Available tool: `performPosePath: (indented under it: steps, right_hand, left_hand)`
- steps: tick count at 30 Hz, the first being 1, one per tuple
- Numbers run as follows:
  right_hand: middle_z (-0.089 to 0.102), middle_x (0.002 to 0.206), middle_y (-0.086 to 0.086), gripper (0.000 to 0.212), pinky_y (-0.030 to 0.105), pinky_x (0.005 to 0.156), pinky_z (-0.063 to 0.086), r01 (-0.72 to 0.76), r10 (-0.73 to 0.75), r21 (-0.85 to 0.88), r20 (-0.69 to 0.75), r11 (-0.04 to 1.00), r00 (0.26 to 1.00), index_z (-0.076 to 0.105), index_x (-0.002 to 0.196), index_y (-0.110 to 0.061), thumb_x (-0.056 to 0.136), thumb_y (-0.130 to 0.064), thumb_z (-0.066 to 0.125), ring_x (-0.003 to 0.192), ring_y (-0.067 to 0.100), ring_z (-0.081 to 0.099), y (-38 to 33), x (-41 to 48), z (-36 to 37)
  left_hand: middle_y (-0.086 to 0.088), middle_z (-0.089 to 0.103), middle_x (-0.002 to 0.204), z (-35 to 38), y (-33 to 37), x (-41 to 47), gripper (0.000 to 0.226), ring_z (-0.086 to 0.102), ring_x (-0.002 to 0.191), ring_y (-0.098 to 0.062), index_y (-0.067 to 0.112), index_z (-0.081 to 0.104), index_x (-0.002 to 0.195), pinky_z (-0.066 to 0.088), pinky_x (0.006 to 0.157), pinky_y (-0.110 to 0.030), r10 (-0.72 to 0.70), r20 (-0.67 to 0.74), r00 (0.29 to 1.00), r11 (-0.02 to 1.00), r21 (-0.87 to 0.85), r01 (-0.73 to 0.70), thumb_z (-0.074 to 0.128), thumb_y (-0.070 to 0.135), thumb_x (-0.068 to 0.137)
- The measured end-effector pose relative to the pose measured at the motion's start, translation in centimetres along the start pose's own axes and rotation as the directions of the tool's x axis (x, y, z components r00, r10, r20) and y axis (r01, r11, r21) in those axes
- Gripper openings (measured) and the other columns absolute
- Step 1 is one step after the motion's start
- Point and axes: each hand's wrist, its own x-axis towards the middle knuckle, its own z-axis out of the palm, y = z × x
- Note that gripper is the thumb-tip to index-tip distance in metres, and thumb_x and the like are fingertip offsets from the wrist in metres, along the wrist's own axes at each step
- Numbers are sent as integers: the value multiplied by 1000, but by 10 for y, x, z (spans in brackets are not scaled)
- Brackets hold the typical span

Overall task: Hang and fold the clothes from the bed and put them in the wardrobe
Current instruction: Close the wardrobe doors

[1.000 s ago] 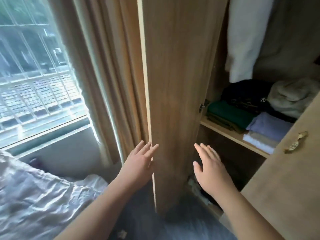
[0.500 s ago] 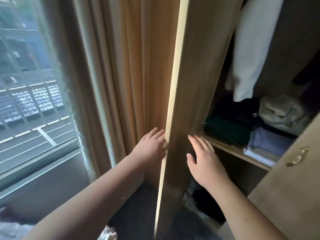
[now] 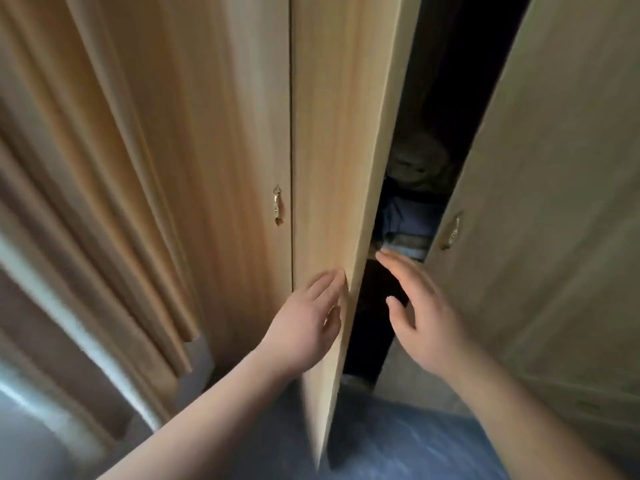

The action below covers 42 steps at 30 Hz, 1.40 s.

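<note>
pressing with the flat, open left hand [image 3: 304, 327] on the outer face of the upright wardrobe door [image 3: 339, 161], nearer its edge than the empty, spread right hand [image 3: 426, 317] before the gap [image 3: 436, 98] showing folded clothes [image 3: 407, 218].

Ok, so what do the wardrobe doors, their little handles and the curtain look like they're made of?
Wardrobe doors: light wood-grain board with a matt finish, probably laminate, since the streaks run very evenly. Handles: small ornate metal pieces, brassy and glinting. Curtain: tan fabric, soft and matt, hanging in deep folds; the blur hides the weave.
</note>
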Motion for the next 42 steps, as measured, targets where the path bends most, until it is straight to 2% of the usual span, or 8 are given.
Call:
performPosePath:
  steps: [1, 4, 8, 11, 15, 22, 29, 42]
  right_hand:
    - [36, 156, -9, 60, 45, 115, 37, -1, 1, -6, -37, 1000, 999, 38, 149, -25, 94, -8, 53, 144, 10, 33, 11, -1, -6]
    - [41, 153, -1, 60, 48, 113, 37, 9, -24, -109, -136, 994, 990, 49, 143, -15, 87, 4, 54, 143, 19, 36, 44, -1, -24]
    - [40, 154, 1, 59, 44, 118, 29, 82, -117, -316, -92, 945, 989, 51, 142, -10, 84, 4, 49, 148, 19, 25, 92, 17, -46]
    - [35, 158, 1, 57, 46, 118, 29, 86, -111, -449, -31, 889, 993, 47, 145, -10, 89, -9, 39, 151, 19, 19, 141, 46, -59]
    - [26, 162, 0, 65, 43, 121, 22, 66, -60, -606, 30, 792, 998, 36, 151, -10, 88, -15, 47, 152, 18, 13, 208, 82, -70]
    - [4, 166, -4, 80, 49, 122, 14, 157, -100, -686, 122, 711, 987, 15, 158, -15, 86, -18, 51, 153, 23, 3, 293, 122, -70]
    - [6, 166, -5, 90, 57, 120, 14, 211, -149, -738, 149, 641, 977, 17, 158, -18, 80, -24, 62, 153, 27, 6, 338, 155, -71]
    - [6, 166, -3, 80, 56, 121, 8, 146, -128, -730, 80, 668, 989, 12, 158, -14, 87, -22, 48, 153, 25, 4, 349, 167, -55]
  left_hand:
    - [4, 36, 158, 8, 6, 13, 63, 25, 148, -16, 20, 29, 156, 11, 119, -17, 29, 17, 999, 1000, 8, -29, 52, 16, 97]
    - [6, 25, 162, 36, 21, 57, 70, 14, 151, -20, 24, 18, 158, 17, 124, -34, 98, 91, 991, 995, 11, -100, 49, 16, 96]
    - [8, 13, 164, 76, 38, 118, 78, 0, 153, -22, 31, 6, 158, 15, 121, -39, 136, 125, 983, 985, 94, -148, 50, 25, 94]
    - [2, 20, 161, 101, 44, 165, 81, 5, 153, -27, 27, 8, 158, 24, 120, -45, 149, 136, 979, 973, 157, -170, 50, 29, 89]
    - [-4, 34, 153, 130, 45, 213, 77, 24, 146, -35, 22, 19, 157, 35, 114, -48, 145, 90, 985, 958, 237, -163, 34, 38, 84]
    - [-6, 41, 145, 180, 31, 269, 84, 36, 138, -39, 22, 26, 156, 36, 104, -58, 112, 0, 994, 913, 395, -103, 58, 50, 84]
    - [-7, 48, 143, 215, 31, 304, 82, 43, 134, -40, 21, 40, 151, 36, 102, -59, 54, -108, 993, 900, 436, -2, 71, 34, 76]
    - [-5, 40, 151, 229, 34, 322, 80, 32, 142, -36, 24, 33, 154, 34, 106, -60, -82, -76, 994, 867, 487, 109, 64, 34, 81]
